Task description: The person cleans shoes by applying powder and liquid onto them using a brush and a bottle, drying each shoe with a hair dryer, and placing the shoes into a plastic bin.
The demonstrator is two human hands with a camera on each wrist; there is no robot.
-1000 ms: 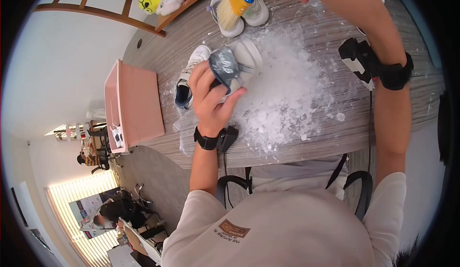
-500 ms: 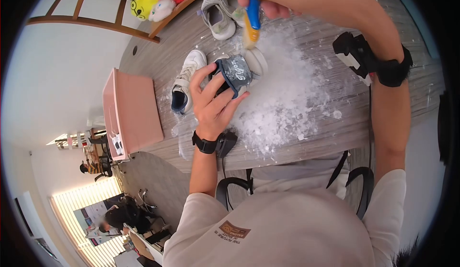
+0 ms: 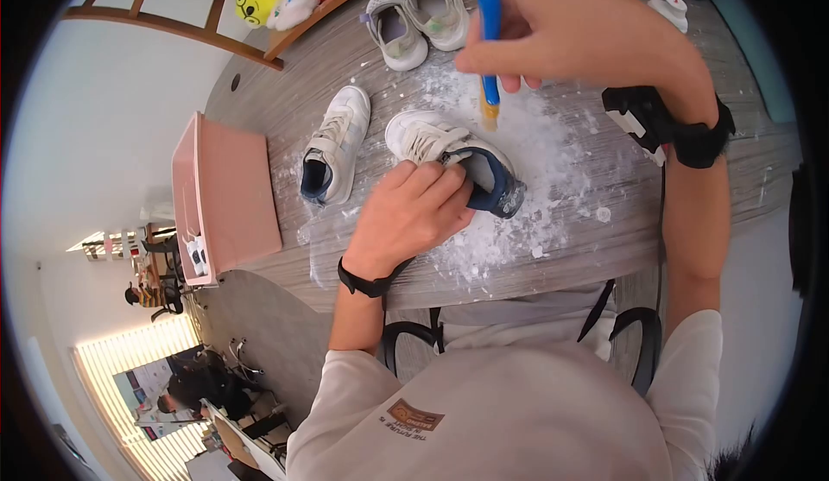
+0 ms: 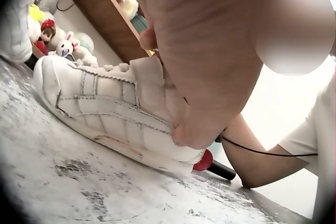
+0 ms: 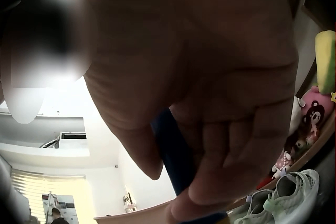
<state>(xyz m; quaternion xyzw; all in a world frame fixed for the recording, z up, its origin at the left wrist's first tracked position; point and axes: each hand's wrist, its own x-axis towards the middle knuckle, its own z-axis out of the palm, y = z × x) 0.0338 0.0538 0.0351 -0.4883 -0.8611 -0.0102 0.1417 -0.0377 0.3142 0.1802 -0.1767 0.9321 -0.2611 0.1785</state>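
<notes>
A white sneaker with a dark blue lining [image 3: 492,168] stands sole-down on the powdery table. The left hand [image 3: 409,215] grips its near side at the collar, fingers curled over the edge. In the left wrist view the same shoe [image 4: 115,113] shows its long side beneath the hand [image 4: 205,40]. Above and beyond the shoe, the right hand [image 3: 553,36] holds a blue-handled brush [image 3: 490,41], its yellow end pointing down beside the shoe. The right wrist view has the blue handle [image 5: 176,153] between thumb and fingers of the right hand [image 5: 199,77]; the bristles are hidden there.
A matching sneaker [image 3: 337,144] stands to the left. Two pale shoes [image 3: 395,32] are at the back. A pink bin [image 3: 237,196] is at the table's left edge, and soft toys [image 3: 294,6] sit on a wooden shelf. White powder [image 3: 553,209] covers much of the tabletop [image 3: 604,248].
The held shoe has turned from heel-outward and tilted to sole-down on the table. The left hand has shifted its grip to the collar. The brush has moved right, away from the pale shoes, and stands more upright.
</notes>
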